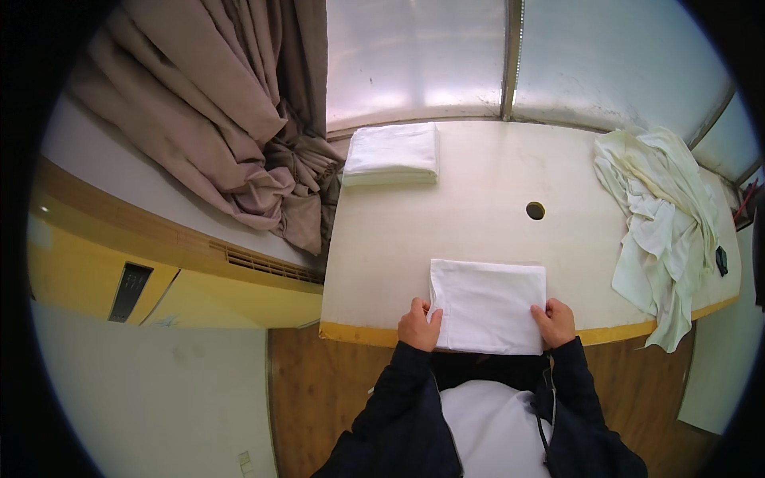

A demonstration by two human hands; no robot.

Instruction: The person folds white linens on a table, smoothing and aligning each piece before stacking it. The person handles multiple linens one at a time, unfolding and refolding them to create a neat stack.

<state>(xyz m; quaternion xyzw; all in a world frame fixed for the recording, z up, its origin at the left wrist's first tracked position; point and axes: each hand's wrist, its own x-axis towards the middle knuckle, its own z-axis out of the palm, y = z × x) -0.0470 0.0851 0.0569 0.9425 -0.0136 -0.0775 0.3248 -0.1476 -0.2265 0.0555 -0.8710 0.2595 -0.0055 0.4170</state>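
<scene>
A folded white cloth (489,306) lies at the front edge of the table, its near side reaching the rim. My left hand (419,325) grips its left edge, thumb on top and fingers underneath. At the opposite edge my right hand (554,322) holds the cloth the same way. Farther back on the left sits a neat stack of folded white cloths (391,152). A loose heap of crumpled white cloth (663,209) covers the right side of the table, one end hanging over the front edge.
The pale table (478,221) has a yellowish front edge and a round hole (535,210). A small black object (722,261) lies beside the heap. Frosted windows (418,66) stand behind. Brown curtains (239,119) and a yellow cabinet-like unit with a vent and panel (130,291) are at the left.
</scene>
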